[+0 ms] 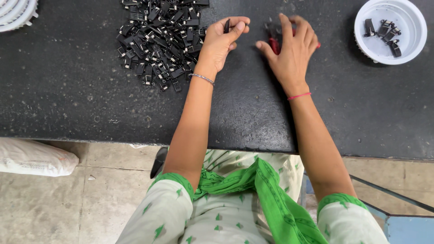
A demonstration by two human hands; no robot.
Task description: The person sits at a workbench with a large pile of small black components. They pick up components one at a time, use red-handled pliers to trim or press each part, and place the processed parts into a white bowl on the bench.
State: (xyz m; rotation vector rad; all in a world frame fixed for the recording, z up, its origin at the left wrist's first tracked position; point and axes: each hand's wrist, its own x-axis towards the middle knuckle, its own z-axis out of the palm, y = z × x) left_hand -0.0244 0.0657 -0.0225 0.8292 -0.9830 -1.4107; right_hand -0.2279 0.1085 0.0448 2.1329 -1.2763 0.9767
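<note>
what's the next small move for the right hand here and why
Probably close the right hand around the red-handled tool lying under its fingers and lift it. The left hand already pinches one small black part upright beside the pile of black parts, seemingly ready for the tool.
</note>
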